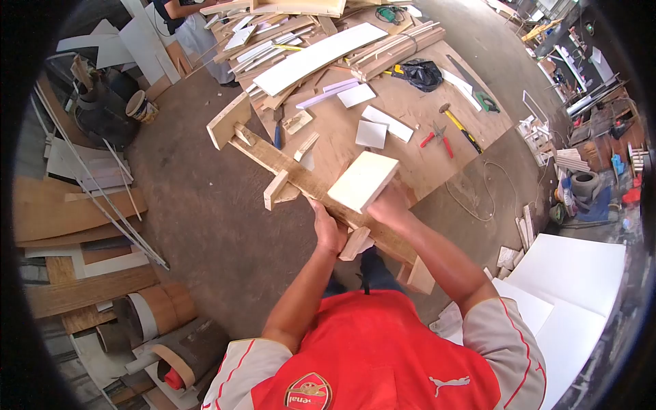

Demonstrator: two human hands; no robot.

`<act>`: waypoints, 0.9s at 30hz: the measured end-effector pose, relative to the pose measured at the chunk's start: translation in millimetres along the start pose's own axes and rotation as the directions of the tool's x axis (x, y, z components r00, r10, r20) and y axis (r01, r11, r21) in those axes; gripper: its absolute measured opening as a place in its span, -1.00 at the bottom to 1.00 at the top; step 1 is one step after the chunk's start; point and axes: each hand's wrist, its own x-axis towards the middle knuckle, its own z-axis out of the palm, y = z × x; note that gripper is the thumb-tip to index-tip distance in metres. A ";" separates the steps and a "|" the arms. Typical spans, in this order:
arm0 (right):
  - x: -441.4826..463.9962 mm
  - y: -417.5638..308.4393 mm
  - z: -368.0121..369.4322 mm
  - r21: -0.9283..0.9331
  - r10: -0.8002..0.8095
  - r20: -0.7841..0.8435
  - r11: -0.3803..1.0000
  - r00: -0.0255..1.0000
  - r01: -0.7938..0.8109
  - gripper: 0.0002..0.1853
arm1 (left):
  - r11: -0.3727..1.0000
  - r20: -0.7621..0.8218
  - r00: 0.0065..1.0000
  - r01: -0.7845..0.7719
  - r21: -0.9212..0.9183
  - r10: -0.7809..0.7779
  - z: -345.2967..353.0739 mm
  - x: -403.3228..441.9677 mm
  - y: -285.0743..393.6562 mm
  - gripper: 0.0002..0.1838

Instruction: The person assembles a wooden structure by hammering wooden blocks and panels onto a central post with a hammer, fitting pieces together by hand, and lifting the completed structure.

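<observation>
A long wooden plank [270, 158] with short crosspieces slants in front of me, its far end capped by an upright wooden board [229, 121]. Near its middle my left hand [329, 231] grips the plank's edge, with the thumb along the side and the other fingers mostly hidden. My right hand [388, 207] is closed at the near edge of a pale rectangular board [364, 180] above the plank. That board hides most of its fingers. Whether the pale board is fixed to the plank, I cannot tell. A small wooden block [356, 244] sticks out beside my left wrist.
A plywood worktable [437, 174] bears pliers [438, 141], a hammer [462, 128], a handsaw [486, 102], a black plastic bag [421, 74] and stacked wood strips. Another person [195, 31] stands at the far left. White panels [567, 287] lie at right.
</observation>
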 end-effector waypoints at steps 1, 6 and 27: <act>1.8 -2.4 8.1 -0.055 -0.071 -0.024 0.996 0.997 0.069 -0.61 | 0.999 0.063 0.998 -0.014 0.039 0.011 -2.2 1.2 -3.3 -0.24; 7.1 -57.5 -14.2 -0.130 0.077 0.103 0.989 0.992 -0.063 -0.50 | 0.998 0.204 0.979 -0.012 0.058 0.000 11.4 0.9 -3.5 -0.31; 19.7 -69.8 -48.5 -0.128 -0.031 0.285 0.989 0.958 0.070 -0.44 | 0.988 0.370 0.925 -0.129 0.087 0.089 57.5 -39.5 28.7 0.07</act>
